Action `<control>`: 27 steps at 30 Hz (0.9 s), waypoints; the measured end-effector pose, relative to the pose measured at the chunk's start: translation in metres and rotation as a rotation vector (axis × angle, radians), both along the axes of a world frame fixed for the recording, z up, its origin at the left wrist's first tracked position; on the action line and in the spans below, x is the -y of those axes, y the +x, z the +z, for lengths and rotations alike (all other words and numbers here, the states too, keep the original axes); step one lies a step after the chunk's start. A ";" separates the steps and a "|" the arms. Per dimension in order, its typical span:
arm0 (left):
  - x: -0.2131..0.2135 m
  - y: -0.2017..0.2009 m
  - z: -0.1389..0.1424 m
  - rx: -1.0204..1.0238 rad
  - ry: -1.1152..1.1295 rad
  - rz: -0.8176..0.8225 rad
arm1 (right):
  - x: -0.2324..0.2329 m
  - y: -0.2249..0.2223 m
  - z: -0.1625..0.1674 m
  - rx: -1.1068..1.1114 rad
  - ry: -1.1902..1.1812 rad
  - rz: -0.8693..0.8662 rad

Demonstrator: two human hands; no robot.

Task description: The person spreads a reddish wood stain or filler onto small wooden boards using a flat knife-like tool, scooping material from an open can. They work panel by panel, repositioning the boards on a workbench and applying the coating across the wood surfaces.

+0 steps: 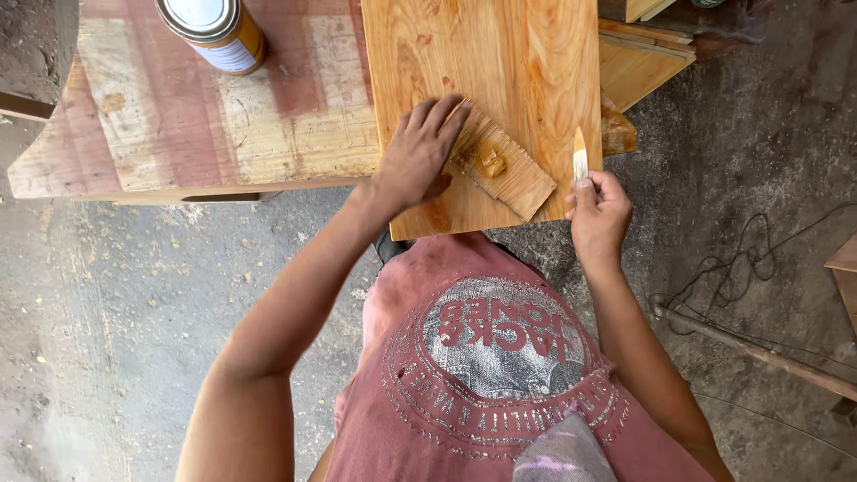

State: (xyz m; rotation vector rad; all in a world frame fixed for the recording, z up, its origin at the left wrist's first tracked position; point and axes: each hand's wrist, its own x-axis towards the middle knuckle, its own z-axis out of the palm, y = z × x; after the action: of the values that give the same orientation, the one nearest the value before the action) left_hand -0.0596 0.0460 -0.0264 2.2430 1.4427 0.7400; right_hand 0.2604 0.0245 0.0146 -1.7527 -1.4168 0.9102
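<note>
My left hand presses flat on a small wooden offcut that lies on a large pale wood panel. A blob of tan putty sits on the offcut, just right of my fingers. My right hand is closed around a thin flat scraper whose light blade points up, at the panel's right edge beside the offcut. The panel rests on a worn bench streaked red and white.
A round tin can with a white lid stands on the bench at the back left. More wood boards lie right of the panel. Black cable and a pipe cross the concrete floor at right.
</note>
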 end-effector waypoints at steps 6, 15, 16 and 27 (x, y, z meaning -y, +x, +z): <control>-0.050 0.025 0.007 -0.164 0.013 -0.211 | 0.023 -0.003 0.006 0.103 0.005 -0.011; 0.034 0.055 0.022 -0.078 -0.197 0.232 | 0.015 -0.010 0.030 0.443 0.188 0.249; 0.035 0.056 0.024 -0.077 -0.196 0.250 | 0.012 -0.014 0.028 0.436 0.206 0.292; 0.030 0.055 0.031 -0.098 -0.218 0.272 | -0.004 -0.032 0.012 0.568 0.347 0.515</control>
State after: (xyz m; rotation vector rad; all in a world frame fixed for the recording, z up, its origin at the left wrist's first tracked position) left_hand -0.0044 0.0155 0.0047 1.9662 1.8058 0.5268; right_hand 0.2280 0.0281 0.0268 -1.4553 -2.3081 0.3624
